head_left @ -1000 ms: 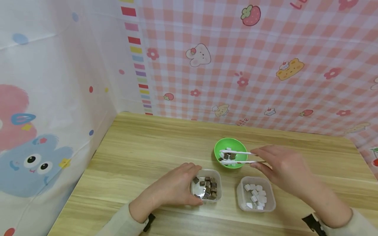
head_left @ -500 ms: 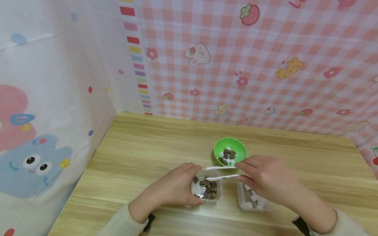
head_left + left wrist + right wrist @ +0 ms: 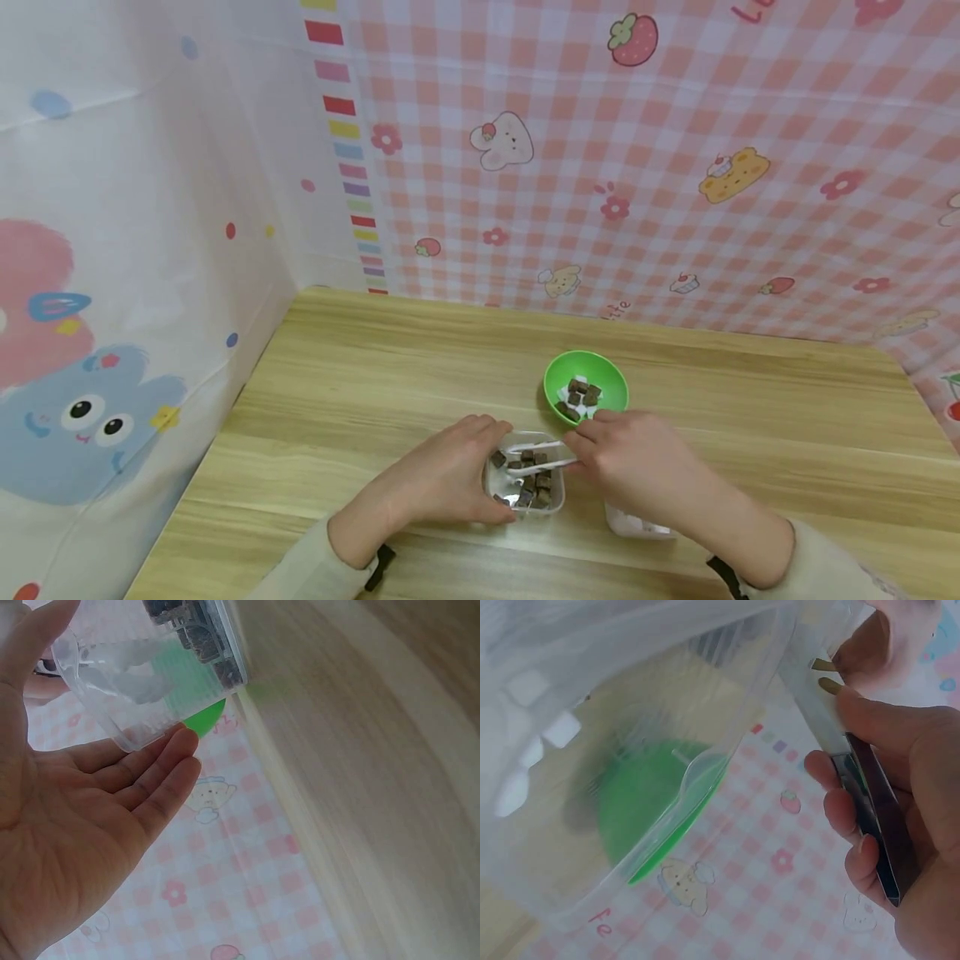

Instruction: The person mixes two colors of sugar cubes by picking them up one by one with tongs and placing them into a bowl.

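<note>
My left hand (image 3: 450, 475) holds a clear plastic box (image 3: 558, 500) by its left side, thumb at the near edge and fingers at the far edge. Dark brown cubes (image 3: 543, 497) lie mostly along the box's right side. In my right hand (image 3: 637, 458) is a pair of tongs (image 3: 877, 817) with metal handles; their white tips (image 3: 525, 472) reach into the box among the cubes, standing slightly apart. Close behind, a green bowl (image 3: 603, 371) contains brown cubes and white pieces. The right wrist view shows the fingers and thumb wrapped around the handles.
A second clear box (image 3: 626, 525) with white cubes (image 3: 561, 729) stands to the right, partly covered by my right hand and forearm. The wooden table (image 3: 360, 367) meets a pink checked cloth (image 3: 525, 208) at the back and a white printed cloth (image 3: 150, 208) at the left.
My right hand has moved left and nearer, carrying the tongs from the green bowl into the box of brown cubes. The left hand stays on that box.
</note>
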The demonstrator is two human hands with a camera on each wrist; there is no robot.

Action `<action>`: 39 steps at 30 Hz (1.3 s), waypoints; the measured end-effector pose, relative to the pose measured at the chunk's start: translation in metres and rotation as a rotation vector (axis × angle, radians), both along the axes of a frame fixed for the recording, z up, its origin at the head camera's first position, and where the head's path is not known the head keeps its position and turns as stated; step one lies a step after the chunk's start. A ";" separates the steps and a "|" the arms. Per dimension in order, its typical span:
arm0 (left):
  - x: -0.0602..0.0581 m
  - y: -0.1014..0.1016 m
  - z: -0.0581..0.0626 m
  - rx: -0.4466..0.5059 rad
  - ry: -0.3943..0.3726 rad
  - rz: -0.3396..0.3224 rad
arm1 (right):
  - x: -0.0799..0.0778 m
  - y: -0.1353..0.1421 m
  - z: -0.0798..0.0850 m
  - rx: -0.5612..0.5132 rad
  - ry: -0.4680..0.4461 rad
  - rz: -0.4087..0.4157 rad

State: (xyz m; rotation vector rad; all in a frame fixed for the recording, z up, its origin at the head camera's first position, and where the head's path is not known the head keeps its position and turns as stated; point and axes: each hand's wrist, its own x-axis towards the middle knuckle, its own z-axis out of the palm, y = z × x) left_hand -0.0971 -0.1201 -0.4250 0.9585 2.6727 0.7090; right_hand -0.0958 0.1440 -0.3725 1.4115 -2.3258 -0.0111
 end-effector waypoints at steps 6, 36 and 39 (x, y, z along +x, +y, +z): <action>0.001 0.000 0.000 -0.002 -0.004 0.000 | 0.000 -0.010 -0.003 0.096 0.025 0.001; 0.001 -0.001 0.000 -0.007 -0.002 0.010 | -0.009 0.034 0.010 -0.325 -0.015 0.018; 0.002 -0.001 0.000 -0.003 -0.003 0.008 | -0.012 0.044 0.013 -0.378 0.004 -0.005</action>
